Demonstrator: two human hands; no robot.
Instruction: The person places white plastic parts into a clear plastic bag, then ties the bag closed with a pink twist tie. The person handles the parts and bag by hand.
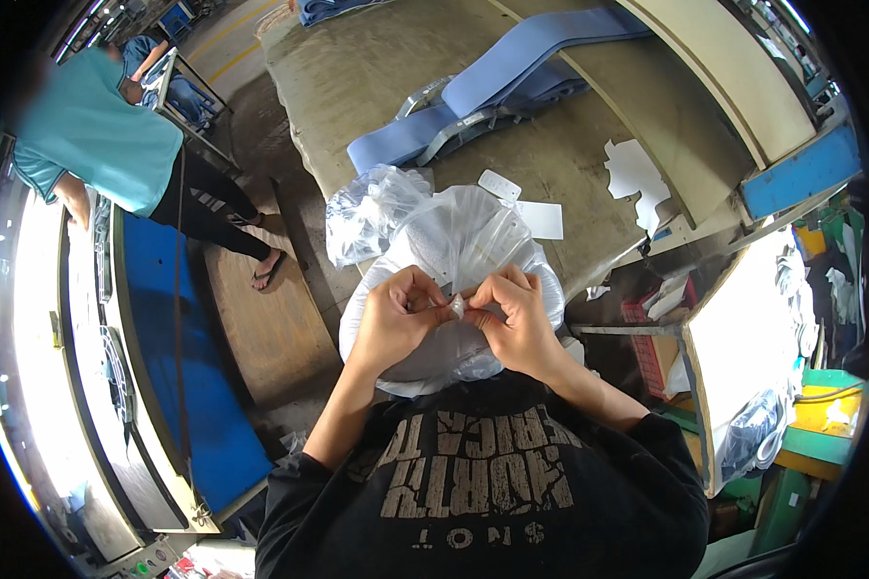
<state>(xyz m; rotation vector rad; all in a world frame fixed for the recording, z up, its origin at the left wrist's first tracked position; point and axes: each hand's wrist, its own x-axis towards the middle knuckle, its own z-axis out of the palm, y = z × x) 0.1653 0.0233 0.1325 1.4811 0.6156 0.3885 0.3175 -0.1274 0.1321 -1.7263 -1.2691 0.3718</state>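
Your left hand [393,314] and right hand [517,314] meet, each grip pinched shut on the twisted neck [458,307] of the clear plastic bag [454,241], which bulges away over the tabletop [377,77].

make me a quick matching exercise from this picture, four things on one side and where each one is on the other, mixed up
Things:
1. clear plastic bag
2. blue straps
3. white paper pieces
4. person in a teal shirt

Places:
A. standing at the upper left, beside the table
B. pinched at its twisted neck by the left hand and right hand
C. lying loose at the table's right side
D. stretched across the far part of the table

Pairs: 1-B, 2-D, 3-C, 4-A
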